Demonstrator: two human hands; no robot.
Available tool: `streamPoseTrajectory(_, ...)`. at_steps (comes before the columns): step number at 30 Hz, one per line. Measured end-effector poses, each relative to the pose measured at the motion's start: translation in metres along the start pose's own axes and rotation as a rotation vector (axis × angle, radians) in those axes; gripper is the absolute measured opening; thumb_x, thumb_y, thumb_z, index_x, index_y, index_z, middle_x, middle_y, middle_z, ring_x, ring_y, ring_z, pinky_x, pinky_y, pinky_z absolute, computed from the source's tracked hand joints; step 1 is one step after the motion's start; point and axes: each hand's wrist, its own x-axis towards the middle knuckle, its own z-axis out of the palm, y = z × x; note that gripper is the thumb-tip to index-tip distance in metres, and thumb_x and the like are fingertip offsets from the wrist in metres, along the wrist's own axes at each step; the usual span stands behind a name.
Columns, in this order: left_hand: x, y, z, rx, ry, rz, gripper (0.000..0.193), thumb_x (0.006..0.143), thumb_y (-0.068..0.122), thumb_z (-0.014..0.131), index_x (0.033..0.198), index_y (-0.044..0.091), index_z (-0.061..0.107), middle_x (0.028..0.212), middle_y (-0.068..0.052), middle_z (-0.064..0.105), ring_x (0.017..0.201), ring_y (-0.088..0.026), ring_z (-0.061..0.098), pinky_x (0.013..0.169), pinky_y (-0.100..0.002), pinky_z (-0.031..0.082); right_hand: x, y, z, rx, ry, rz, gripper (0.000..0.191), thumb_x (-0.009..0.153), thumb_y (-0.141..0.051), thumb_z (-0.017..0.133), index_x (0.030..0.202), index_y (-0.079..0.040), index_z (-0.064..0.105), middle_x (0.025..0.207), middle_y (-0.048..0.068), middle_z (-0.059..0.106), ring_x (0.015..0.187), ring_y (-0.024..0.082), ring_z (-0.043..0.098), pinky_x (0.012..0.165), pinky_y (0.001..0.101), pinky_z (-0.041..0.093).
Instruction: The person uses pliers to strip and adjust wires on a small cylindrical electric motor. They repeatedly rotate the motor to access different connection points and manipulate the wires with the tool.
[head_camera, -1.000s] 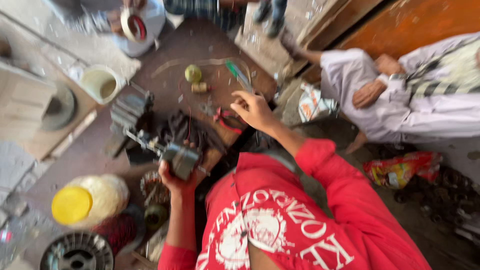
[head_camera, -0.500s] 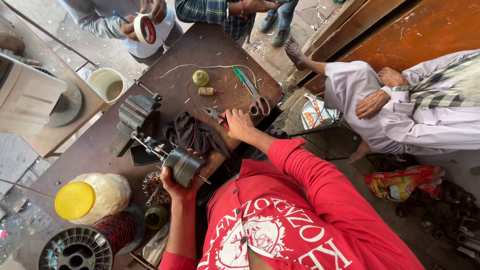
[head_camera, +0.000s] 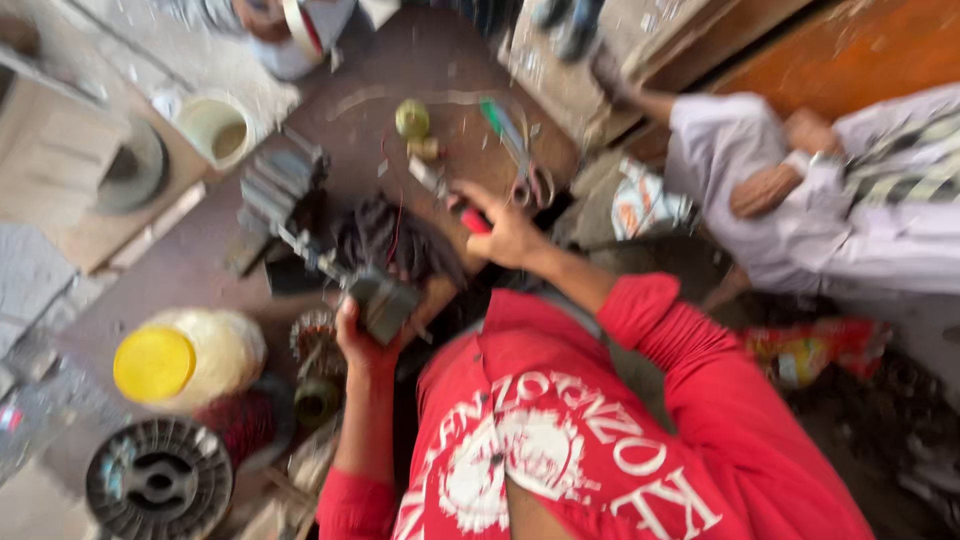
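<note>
My left hand is shut on a grey cylindrical motor part with a thin shaft sticking out toward the upper left. It holds the part over the brown worktop, next to a dark bundle of wire. My right hand grips a red-handled tool whose metal end points toward a small yellow-green spool. Green-handled scissors lie just beyond that hand. The whole view is blurred.
A stack of grey metal plates and a white cup sit at the upper left. A yellow-lidded jar and a black wire reel are at the lower left. A person in white sits at the right, and another person's hands are at the top.
My right hand drew back from the scissors toward the dark wire bundle and now grips the red-handled tool. My left hand kept its hold on the motor part. The camera shook.
</note>
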Motion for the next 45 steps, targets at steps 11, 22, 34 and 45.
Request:
streamPoseTrajectory(11,0.027,0.004,0.016,0.147,-0.035,-0.068,0.058,0.084,0.027,0.073,0.133,0.006,0.049,0.118,-0.016,0.064,0.101,-0.031,0.069,0.084,-0.052,0.060,-0.055,-0.058,0.002,-0.090,0.012,-0.241,0.087,0.077,-0.002,0.066,0.159,-0.010,0.041,0.125,0.013,0.060,0.111,0.029,0.060,0.101,0.0376,0.049)
streamPoseTrajectory(22,0.045,-0.007,0.021,0.464,0.001,0.129,0.068,0.078,0.024,0.085,0.132,0.003,0.048,0.117,-0.011,0.060,0.106,-0.020,0.060,0.094,-0.035,0.053,-0.066,-0.095,-0.008,-0.016,0.378,-0.138,0.065,0.088,-0.001,0.064,0.150,-0.013,0.050,0.105,0.013,0.060,0.083,0.026,0.055,0.076,0.0332,0.049)
streamPoseTrajectory(34,0.046,-0.006,0.030,0.279,0.124,0.102,0.055,0.077,0.022,0.082,0.120,0.007,0.051,0.110,-0.011,0.062,0.098,-0.023,0.066,0.085,-0.043,0.060,0.000,0.006,0.032,-0.368,0.152,-0.080,0.076,0.074,-0.009,0.074,0.149,-0.011,0.058,0.107,0.018,0.064,0.096,0.038,0.064,0.087,0.0444,0.053)
streamPoseTrajectory(45,0.069,-0.007,0.065,0.164,0.439,0.470,0.044,0.082,0.024,0.080,0.114,0.009,0.053,0.098,-0.005,0.065,0.083,-0.017,0.068,0.075,-0.036,0.060,-0.017,-0.017,0.067,-0.058,0.213,-0.419,0.035,0.100,-0.018,0.073,0.127,0.002,0.062,0.120,0.018,0.065,0.101,0.036,0.069,0.089,0.0420,0.057)
